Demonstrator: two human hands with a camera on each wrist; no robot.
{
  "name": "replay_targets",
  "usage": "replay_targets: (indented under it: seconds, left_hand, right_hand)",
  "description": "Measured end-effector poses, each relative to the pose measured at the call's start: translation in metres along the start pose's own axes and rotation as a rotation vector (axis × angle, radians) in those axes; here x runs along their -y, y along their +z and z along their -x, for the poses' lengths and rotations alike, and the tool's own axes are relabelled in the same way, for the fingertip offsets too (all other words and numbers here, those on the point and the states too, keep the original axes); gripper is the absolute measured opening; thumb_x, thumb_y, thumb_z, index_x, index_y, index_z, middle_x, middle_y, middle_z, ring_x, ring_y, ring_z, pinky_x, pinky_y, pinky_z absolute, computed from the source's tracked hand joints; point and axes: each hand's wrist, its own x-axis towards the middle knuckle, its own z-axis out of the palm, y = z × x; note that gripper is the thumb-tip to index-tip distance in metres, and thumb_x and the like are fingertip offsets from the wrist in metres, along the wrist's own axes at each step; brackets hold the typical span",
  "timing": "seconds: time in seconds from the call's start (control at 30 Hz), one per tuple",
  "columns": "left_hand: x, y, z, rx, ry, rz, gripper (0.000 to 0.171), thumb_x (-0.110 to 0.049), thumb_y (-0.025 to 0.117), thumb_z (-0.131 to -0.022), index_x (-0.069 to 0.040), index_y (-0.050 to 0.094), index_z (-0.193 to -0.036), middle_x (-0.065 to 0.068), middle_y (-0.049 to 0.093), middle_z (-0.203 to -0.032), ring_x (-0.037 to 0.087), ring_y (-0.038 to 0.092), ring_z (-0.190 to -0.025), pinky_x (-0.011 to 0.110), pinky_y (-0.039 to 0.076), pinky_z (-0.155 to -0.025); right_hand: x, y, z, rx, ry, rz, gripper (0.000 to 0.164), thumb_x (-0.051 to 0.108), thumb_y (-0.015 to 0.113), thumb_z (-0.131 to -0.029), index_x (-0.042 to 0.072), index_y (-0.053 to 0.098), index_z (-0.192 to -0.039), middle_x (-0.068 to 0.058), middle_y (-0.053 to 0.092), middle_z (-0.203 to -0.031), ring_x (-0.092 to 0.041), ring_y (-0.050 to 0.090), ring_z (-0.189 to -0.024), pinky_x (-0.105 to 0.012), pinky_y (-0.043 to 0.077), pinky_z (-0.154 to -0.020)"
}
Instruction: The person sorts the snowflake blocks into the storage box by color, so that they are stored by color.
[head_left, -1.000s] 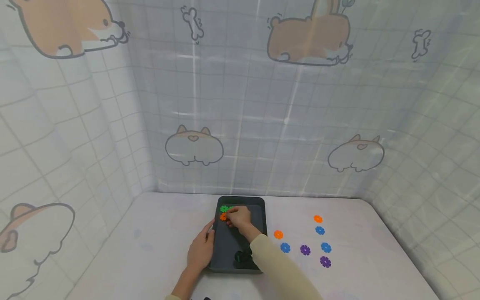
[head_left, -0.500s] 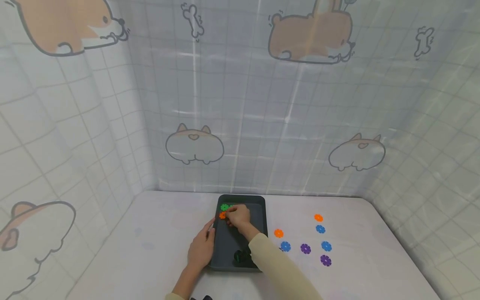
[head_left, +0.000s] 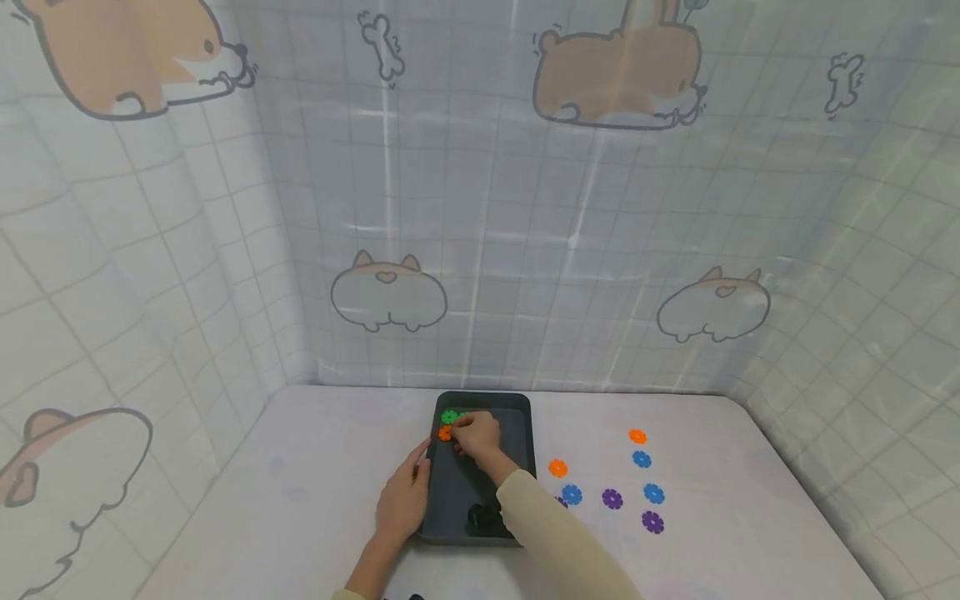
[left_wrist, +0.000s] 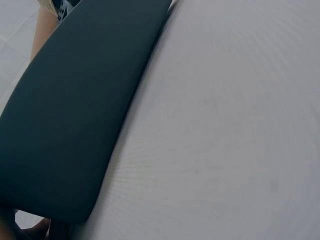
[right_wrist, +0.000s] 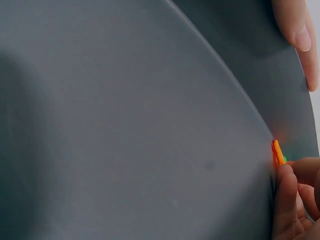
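In the head view, an orange flower-shaped disc (head_left: 445,433) is at the upper left of a dark rectangular tray (head_left: 450,525). My right hand (head_left: 478,433) pinches it between thumb and finger. The right wrist view shows this orange disc (right_wrist: 278,151) tilted up on edge against the tray's inner wall, with a bit of green behind it. Green flower-shaped discs (head_left: 449,417) lie just beyond, partly covered by my right hand. My left hand (head_left: 402,500) rests along the tray's left side, fingers fairly straight. In the right wrist view, its thumb (right_wrist: 292,25) touches the rim.
Right of the tray lie loose orange (head_left: 558,468), blue (head_left: 654,493) and purple discs (head_left: 612,499) on the white table (head_left: 720,467). Another purple disc is half hidden by my right sleeve (head_left: 558,533). A dark object (head_left: 478,517) shows near the tray's front. Patterned curtains (head_left: 525,200) surround the table.
Both hands stay nearly in place, my right fingers still at the orange disc. My right sleeve has shifted slightly left, and part of a purple disc now shows beside it.
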Motion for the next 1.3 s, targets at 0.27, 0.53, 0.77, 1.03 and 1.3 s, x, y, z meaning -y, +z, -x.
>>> replay_targets:
  seconds: [0.27, 0.53, 0.77, 1.03, 1.3]
  left_hand:
    - [0.0003, 0.0007, -0.0003, -0.006, -0.001, 0.002, 0.041, -0.028, 0.048, -0.103, -0.021, 0.05, -0.144, 0.009, 0.068, -0.112, 0.022, 0.062, -0.088, 0.043, 0.048, -0.07]
    - [0.0023, 0.0018, -0.0038, -0.002, -0.015, 0.002, 0.041, -0.028, 0.049, -0.102, -0.023, 0.05, -0.144, 0.007, 0.068, -0.108, 0.018, 0.058, -0.079, 0.037, 0.045, -0.064]
    - [0.0021, 0.0013, -0.0031, 0.004, -0.018, -0.005, 0.041, -0.029, 0.049, -0.103, -0.023, 0.05, -0.144, 0.006, 0.067, -0.107, 0.018, 0.057, -0.078, 0.037, 0.045, -0.063]
    - [0.0008, 0.0017, -0.0005, 0.005, -0.018, -0.005, 0.041, -0.028, 0.049, -0.103, -0.022, 0.05, -0.144, 0.007, 0.068, -0.11, 0.019, 0.06, -0.081, 0.039, 0.046, -0.066]
    - [-0.0005, 0.0006, -0.0003, 0.004, -0.009, 0.007, 0.041, -0.027, 0.049, -0.103, -0.021, 0.05, -0.144, 0.004, 0.067, -0.1, 0.016, 0.054, -0.072, 0.035, 0.042, -0.061]
  right_hand:
    - [0.0005, 0.0013, -0.0013, -0.019, -0.005, 0.027, 0.007, 0.01, 0.072, -0.084, 0.007, 0.076, -0.089, 0.0, 0.063, -0.061, -0.013, 0.06, -0.048, -0.027, 0.049, -0.044]
    - [0.0028, 0.0015, -0.0009, -0.029, -0.019, 0.027, 0.007, 0.01, 0.072, -0.084, 0.007, 0.076, -0.088, 0.0, 0.062, -0.061, -0.013, 0.059, -0.047, -0.027, 0.049, -0.044]
    - [0.0028, 0.0027, -0.001, -0.036, -0.015, 0.036, 0.006, 0.008, 0.072, -0.083, 0.006, 0.076, -0.088, -0.001, 0.064, -0.066, -0.013, 0.059, -0.047, -0.027, 0.049, -0.043]
    - [0.0021, 0.0017, 0.0011, -0.032, -0.01, 0.041, 0.007, 0.008, 0.072, -0.083, 0.006, 0.076, -0.088, -0.001, 0.063, -0.067, -0.013, 0.059, -0.047, -0.027, 0.049, -0.043]
    - [-0.001, 0.0018, 0.0002, -0.029, -0.03, 0.032, 0.005, 0.008, 0.072, -0.083, 0.006, 0.076, -0.087, 0.0, 0.062, -0.061, -0.013, 0.059, -0.047, -0.027, 0.049, -0.043]
